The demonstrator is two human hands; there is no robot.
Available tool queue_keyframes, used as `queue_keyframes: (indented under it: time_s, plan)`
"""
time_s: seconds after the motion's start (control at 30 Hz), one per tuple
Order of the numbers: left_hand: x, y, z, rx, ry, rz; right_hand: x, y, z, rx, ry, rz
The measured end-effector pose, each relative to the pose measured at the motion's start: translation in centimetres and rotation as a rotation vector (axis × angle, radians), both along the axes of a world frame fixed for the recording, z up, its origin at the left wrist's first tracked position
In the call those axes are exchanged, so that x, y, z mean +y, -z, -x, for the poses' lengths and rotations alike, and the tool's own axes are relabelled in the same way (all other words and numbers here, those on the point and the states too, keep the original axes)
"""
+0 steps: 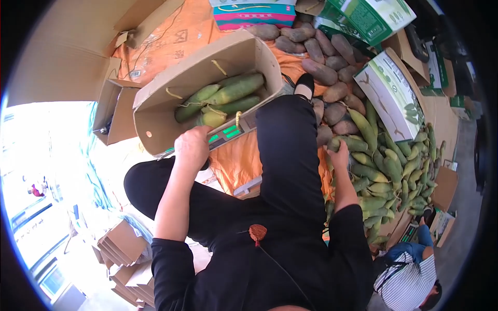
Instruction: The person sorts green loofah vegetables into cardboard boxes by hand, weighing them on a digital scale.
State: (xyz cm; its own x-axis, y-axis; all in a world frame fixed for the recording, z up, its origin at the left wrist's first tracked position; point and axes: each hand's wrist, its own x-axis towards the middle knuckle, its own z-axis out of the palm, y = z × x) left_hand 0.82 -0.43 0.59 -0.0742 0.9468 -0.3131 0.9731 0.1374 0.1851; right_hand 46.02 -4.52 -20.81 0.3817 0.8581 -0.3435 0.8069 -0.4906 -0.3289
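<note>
An open cardboard box (174, 65) with yellow rope handles sits tilted in front of me, several green radishes (236, 89) lying inside. Its near edge is gripped by my left hand (192, 146), fingers curled and partly hidden. Beside that hand, a digital scale (228, 132) shows lit green digits. My right hand (340, 154) is at the left side of a big pile of green radishes (386, 166), its fingers closed round one green radish (354, 143) there.
Reddish-brown radishes (322, 71) lie beyond the pile on orange sheeting (233, 165). Printed cartons (386, 96) stand at the right. A smaller box (114, 111) and stacked flat cardboard (122, 243) are at left. Another person in a striped shirt (410, 282) is at lower right.
</note>
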Motion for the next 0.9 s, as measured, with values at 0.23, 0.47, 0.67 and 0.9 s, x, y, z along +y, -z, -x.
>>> queue_keyframes:
  time_s: [0.23,0.47,0.67,0.9]
  plan:
    - [-1.0,1.3,0.5,0.17,0.181,-0.111,3.3,-5.3,-1.3,0.655,0.147,-0.464]
    - [-1.1,0.9,0.3,0.19,0.172,-0.113,11.4,-25.8,7.2,0.863,-0.026,-0.813]
    - [-1.1,1.0,0.5,0.13,0.157,-0.108,15.5,-32.8,17.1,1.149,-0.523,-0.788]
    - [-1.0,0.5,0.4,0.076,0.114,-0.062,17.0,-29.1,30.6,0.551,-1.226,-0.642]
